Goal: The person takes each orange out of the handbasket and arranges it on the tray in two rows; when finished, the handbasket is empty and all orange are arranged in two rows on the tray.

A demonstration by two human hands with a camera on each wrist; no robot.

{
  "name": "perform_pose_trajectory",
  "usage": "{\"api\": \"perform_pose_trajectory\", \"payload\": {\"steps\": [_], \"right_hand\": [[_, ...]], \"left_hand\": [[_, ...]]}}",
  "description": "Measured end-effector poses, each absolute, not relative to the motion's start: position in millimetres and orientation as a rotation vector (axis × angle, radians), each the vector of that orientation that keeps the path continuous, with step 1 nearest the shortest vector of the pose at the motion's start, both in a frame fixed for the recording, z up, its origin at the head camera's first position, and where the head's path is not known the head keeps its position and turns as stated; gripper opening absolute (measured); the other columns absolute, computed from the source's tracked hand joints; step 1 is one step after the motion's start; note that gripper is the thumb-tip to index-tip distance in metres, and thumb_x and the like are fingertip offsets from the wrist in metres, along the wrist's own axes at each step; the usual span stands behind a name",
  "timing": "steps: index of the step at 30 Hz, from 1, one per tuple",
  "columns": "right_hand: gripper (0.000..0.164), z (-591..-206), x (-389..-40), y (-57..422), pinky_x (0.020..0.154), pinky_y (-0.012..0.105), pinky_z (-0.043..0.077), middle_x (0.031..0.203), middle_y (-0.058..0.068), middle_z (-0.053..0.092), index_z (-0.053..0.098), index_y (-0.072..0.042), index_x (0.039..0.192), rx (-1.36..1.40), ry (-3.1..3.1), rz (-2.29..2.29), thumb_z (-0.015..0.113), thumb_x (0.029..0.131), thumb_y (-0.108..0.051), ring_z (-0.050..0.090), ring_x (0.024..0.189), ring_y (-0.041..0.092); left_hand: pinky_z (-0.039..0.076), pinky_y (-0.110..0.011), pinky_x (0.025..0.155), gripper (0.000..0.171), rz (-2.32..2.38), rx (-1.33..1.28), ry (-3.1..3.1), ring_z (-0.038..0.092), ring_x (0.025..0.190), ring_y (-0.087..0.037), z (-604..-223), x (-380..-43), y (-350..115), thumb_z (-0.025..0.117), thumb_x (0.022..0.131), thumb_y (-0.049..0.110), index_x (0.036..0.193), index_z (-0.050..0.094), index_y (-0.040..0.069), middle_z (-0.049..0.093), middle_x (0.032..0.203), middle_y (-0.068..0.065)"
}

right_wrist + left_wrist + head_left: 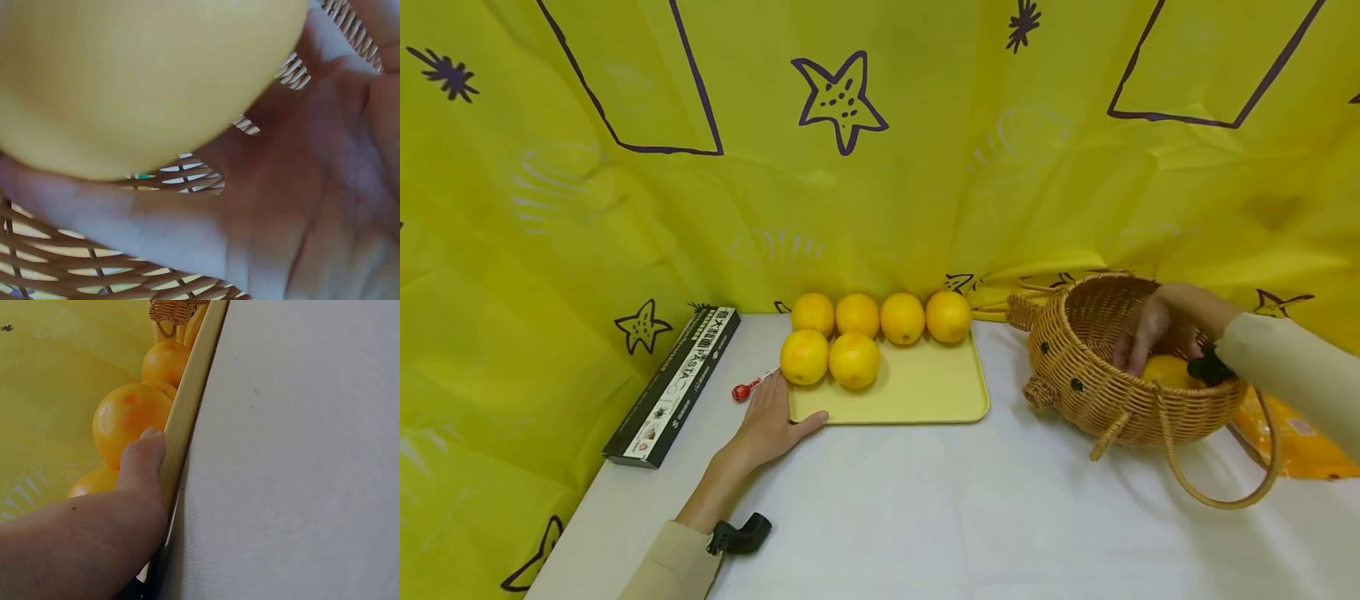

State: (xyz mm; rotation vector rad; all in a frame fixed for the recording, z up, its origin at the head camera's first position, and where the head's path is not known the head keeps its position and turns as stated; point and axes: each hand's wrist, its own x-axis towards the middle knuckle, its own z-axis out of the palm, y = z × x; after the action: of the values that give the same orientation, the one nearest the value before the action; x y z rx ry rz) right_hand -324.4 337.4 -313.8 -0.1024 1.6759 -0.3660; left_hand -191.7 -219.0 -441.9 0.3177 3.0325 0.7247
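A yellow tray (917, 400) carries several oranges (853, 360) toward its back and left. At its front left corner my left hand (767, 427) rests with straight fingers along the left side. The thumb lies at the front rim and, in the left wrist view, overlaps an orange (132, 422). On the right, my right hand (1150, 329) reaches down inside a wicker basket (1120, 408) with a pig's face. It holds an orange (144, 81) there, the thumb along one side; the far fingertips are hidden behind the fruit.
A black pasta box (673, 387) lies to the left of the tray. Between them is a red lollipop (742, 392), close to my left fingertips. An orange plastic packet (1296, 437) lies behind the basket's handle (1221, 502). A yellow patterned cloth (910, 183) hangs at the back.
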Motion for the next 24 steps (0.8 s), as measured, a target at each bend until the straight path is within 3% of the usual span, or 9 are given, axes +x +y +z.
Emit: {"api": "perform_pose_trajectory", "payload": {"steps": [4, 11, 15, 18, 20, 22, 24], "right_hand": [[0.017, -315.7, -322.2, 337.7, 0.094, 0.066, 0.040, 0.111, -0.004, 0.067, 0.064, -0.020, 0.108, -0.096, 1.683, -0.373, 0.065, 0.092, -0.025, 0.060, 0.105, 0.018], [0.018, -315.7, -319.2, 336.0, 0.089, 0.044, 0.049, 0.107, -0.003, 0.065, 0.062, -0.017, 0.106, -0.085, 1.707, -0.342, 0.065, 0.090, -0.024, 0.058, 0.099, 0.014], [0.019, -314.6, -318.7, 335.4, 0.086, 0.037, 0.049, 0.106, -0.002, 0.064, 0.061, -0.016, 0.106, -0.076, 1.714, -0.323, 0.064, 0.089, -0.023, 0.057, 0.097, 0.013], [0.016, -314.5, -318.2, 334.5, 0.087, 0.041, 0.049, 0.105, -0.001, 0.063, 0.060, -0.017, 0.101, -0.073, 1.732, -0.306, 0.063, 0.086, -0.020, 0.057, 0.096, 0.015], [0.016, -313.4, -317.0, 333.2, 0.093, 0.051, 0.047, 0.105, 0.000, 0.061, 0.059, -0.016, 0.100, -0.082, 1.763, -0.293, 0.063, 0.085, -0.018, 0.056, 0.099, 0.018], [0.020, -310.1, -314.6, 332.4, 0.093, 0.059, 0.046, 0.107, 0.003, 0.061, 0.059, -0.013, 0.104, -0.105, 1.813, -0.295, 0.063, 0.084, -0.016, 0.056, 0.101, 0.021], [0.029, -303.0, -311.9, 332.3, 0.089, 0.058, 0.049, 0.109, 0.005, 0.059, 0.058, -0.011, 0.112, -0.138, 1.870, -0.311, 0.063, 0.085, -0.017, 0.056, 0.100, 0.023]], "left_hand": [[0.011, -0.059, 0.121, 0.103, 0.722, 0.310, 3.018, 0.015, 0.147, -0.046, -442.6, -191.5, -219.0, 0.061, 0.089, 0.052, 0.151, 0.005, -0.010, 0.014, 0.157, -0.033], [0.010, -0.059, 0.121, 0.104, 0.727, 0.306, 3.007, 0.015, 0.147, -0.047, -441.5, -191.2, -217.4, 0.061, 0.089, 0.052, 0.151, 0.005, -0.010, 0.013, 0.157, -0.033], [0.010, -0.059, 0.121, 0.104, 0.724, 0.305, 3.008, 0.015, 0.147, -0.046, -441.5, -191.1, -217.4, 0.061, 0.089, 0.052, 0.151, 0.005, -0.010, 0.014, 0.157, -0.033], [0.011, -0.059, 0.121, 0.103, 0.726, 0.303, 3.017, 0.015, 0.147, -0.046, -441.6, -191.3, -217.7, 0.061, 0.089, 0.052, 0.151, 0.005, -0.010, 0.014, 0.157, -0.033], [0.011, -0.059, 0.121, 0.103, 0.731, 0.305, 3.022, 0.016, 0.147, -0.046, -441.5, -191.4, -217.8, 0.061, 0.089, 0.051, 0.151, 0.006, -0.010, 0.015, 0.157, -0.033], [0.011, -0.059, 0.121, 0.103, 0.733, 0.309, 3.023, 0.016, 0.147, -0.046, -441.2, -191.2, -217.6, 0.061, 0.089, 0.051, 0.151, 0.006, -0.009, 0.015, 0.157, -0.033], [0.011, -0.059, 0.121, 0.103, 0.732, 0.314, 3.019, 0.016, 0.147, -0.047, -440.7, -191.0, -217.6, 0.061, 0.089, 0.052, 0.151, 0.006, -0.010, 0.015, 0.157, -0.033]]}}
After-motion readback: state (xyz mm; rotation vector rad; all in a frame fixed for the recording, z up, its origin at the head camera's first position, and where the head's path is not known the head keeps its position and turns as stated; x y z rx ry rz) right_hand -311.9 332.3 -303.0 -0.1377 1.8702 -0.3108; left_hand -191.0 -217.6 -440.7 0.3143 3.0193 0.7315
